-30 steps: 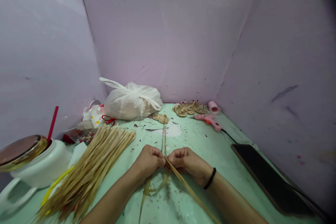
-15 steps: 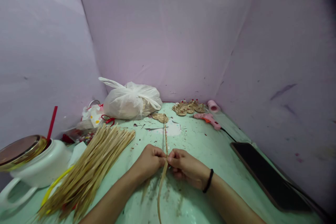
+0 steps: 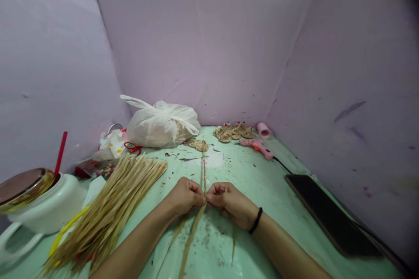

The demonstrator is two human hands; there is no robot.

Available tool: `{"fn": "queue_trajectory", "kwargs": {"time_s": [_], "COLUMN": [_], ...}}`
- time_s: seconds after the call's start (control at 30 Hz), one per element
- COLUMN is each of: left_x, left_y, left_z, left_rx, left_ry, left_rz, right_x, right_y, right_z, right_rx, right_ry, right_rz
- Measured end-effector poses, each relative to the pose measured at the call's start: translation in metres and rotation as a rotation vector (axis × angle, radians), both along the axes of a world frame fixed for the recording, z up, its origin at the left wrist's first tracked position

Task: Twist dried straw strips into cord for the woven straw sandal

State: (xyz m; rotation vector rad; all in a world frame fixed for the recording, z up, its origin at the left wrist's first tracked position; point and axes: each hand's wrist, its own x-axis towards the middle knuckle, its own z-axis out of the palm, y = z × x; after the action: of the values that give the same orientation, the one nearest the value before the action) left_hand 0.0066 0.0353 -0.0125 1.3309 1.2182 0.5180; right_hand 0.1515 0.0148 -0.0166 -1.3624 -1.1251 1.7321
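My left hand (image 3: pixel 185 196) and my right hand (image 3: pixel 229 200) meet at the middle of the green table (image 3: pixel 271 192), both pinched on a thin braid of dried straw (image 3: pixel 204 170). The braid runs away from me to a small coiled woven piece (image 3: pixel 199 144). Loose flat straw strands (image 3: pixel 191 235) trail from my fingers toward me between my forearms. A black band (image 3: pixel 253 221) sits on my right wrist.
A bundle of straw strips (image 3: pixel 111 209) lies at the left beside a white jug with a gold lid (image 3: pixel 36 200). Behind are a white plastic bag (image 3: pixel 162 124), woven pieces (image 3: pixel 231 133), a pink glue gun (image 3: pixel 258 146), pink tape (image 3: pixel 263 130). A dark phone (image 3: pixel 324 213) lies right.
The loose strands shifted from lying out to the right to hanging straight toward me. My hands stayed together on the braid, and the view tilted down slightly.
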Motion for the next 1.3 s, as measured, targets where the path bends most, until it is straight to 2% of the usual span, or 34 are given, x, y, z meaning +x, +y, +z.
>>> {"fn": "queue_trajectory", "kwargs": {"time_s": [0.2, 0.37, 0.6, 0.77, 0.83, 1.0, 1.1, 1.17, 1.23, 1.3], "left_x": [-0.001, 0.000, -0.005, -0.009, -0.005, 0.021, 0.031, 0.030, 0.023, 0.014], "left_y": [0.001, 0.001, -0.004, -0.005, -0.013, -0.053, -0.069, -0.068, -0.057, -0.042], "left_z": [-0.004, -0.005, 0.005, 0.015, 0.018, 0.017, 0.014, 0.015, 0.019, 0.023], "left_rx": [0.107, 0.172, 0.158, 0.143, 0.205, 0.511, 0.549, 0.539, 0.508, 0.455], "left_ry": [0.036, 0.093, 0.134, 0.329, 0.421, 0.737, 0.811, 0.796, 0.719, 0.577], "left_rz": [-0.009, -0.049, -0.082, -0.057, -0.017, 0.026, -0.065, -0.112, -0.054, 0.149], "right_x": [0.000, -0.002, -0.003, -0.007, -0.009, -0.014, -0.013, -0.011, -0.009, -0.007], "right_y": [0.000, 0.000, -0.001, 0.000, -0.001, -0.006, -0.008, -0.008, -0.007, -0.007], "right_z": [-0.002, 0.000, 0.003, -0.002, -0.003, -0.001, 0.000, -0.001, -0.002, -0.002], "right_rx": [-0.047, -0.035, -0.001, 0.035, 0.046, 0.027, -0.003, -0.015, -0.023, -0.025], "right_ry": [0.064, -0.011, -0.074, -0.127, -0.102, -0.013, 0.035, 0.070, 0.106, 0.126], "right_rz": [0.015, 0.016, 0.013, 0.031, 0.015, -0.090, -0.103, -0.085, -0.055, -0.028]}}
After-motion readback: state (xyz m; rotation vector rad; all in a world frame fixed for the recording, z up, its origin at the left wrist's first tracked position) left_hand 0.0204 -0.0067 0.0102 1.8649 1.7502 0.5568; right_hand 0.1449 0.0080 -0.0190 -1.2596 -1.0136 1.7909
